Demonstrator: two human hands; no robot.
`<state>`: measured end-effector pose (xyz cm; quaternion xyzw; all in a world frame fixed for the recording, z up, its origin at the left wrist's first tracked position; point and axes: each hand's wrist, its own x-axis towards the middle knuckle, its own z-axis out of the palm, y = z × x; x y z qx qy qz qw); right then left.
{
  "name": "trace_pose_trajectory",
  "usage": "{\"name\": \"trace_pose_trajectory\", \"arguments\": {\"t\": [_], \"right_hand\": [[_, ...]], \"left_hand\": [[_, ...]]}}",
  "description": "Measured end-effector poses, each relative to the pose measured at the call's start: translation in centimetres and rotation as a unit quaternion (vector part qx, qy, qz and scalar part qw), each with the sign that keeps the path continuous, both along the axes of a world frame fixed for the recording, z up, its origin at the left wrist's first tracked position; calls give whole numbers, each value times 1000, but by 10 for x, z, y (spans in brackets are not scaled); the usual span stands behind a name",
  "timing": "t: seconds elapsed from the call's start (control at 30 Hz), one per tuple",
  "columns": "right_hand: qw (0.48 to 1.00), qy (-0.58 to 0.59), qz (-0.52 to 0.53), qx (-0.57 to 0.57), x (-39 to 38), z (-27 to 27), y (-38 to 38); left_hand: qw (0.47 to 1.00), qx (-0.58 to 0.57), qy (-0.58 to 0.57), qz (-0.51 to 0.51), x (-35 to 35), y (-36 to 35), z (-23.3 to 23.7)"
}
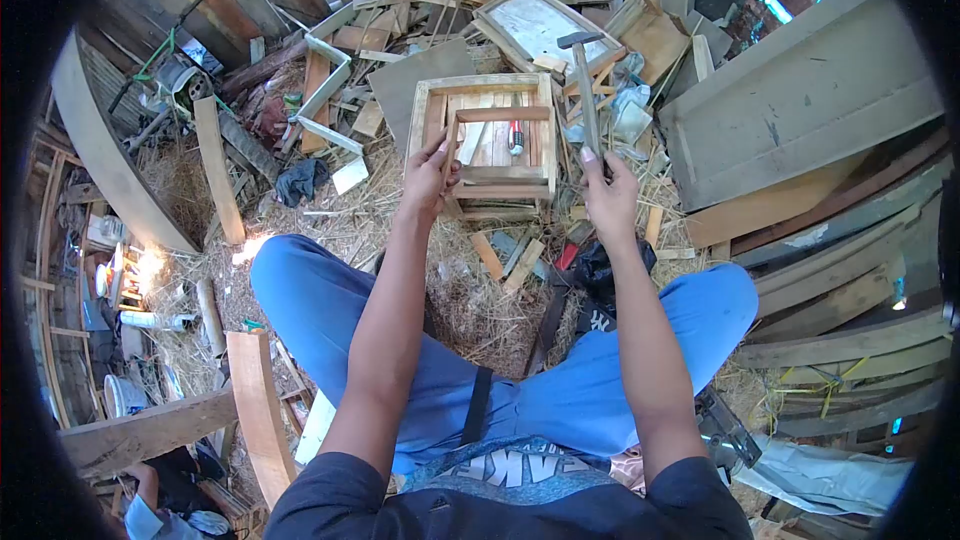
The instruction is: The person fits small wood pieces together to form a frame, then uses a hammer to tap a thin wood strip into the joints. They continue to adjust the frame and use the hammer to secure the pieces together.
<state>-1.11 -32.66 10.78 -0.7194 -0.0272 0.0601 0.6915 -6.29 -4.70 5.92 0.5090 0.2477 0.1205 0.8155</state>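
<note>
My left hand (432,178) is closed around the left side of a small wooden frame (502,115), which rests over a larger wooden frame (480,84). Inside the larger frame, wooden slats show, with a red-and-black handled tool (516,135) lying on them. My right hand (608,188) grips a hammer (588,100) near the lower end of its handle. The hammer stands head up, to the right of the frames, its metal head well above my fingers.
Wood scraps (375,35) and a white panel (545,25) pile up behind. Large boards (800,110) lean at the right. Short offcuts (522,265) and a black plastic bag (600,270) lie between my knees. Another person (150,515) is partly visible at lower left.
</note>
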Motion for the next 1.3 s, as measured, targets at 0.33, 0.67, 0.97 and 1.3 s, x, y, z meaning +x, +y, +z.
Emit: {"name": "trace_pose_trajectory", "arguments": {"t": [0.33,0.67,0.97,1.3], "right_hand": [[998,45,-31,16,-5,-12,12],[984,129,-24,118,9,-16,11],[968,196,-26,153,10,-6,0],[957,220,-54,181,18,-15,4]], "left_hand": [[996,-21,-43,-81,-19,-17,12],[971,131,-146,-136,-25,-16,31],[931,220,-198,-215,-21,-10,39],[910,268,-217,-231,-25,-15,61]]}}
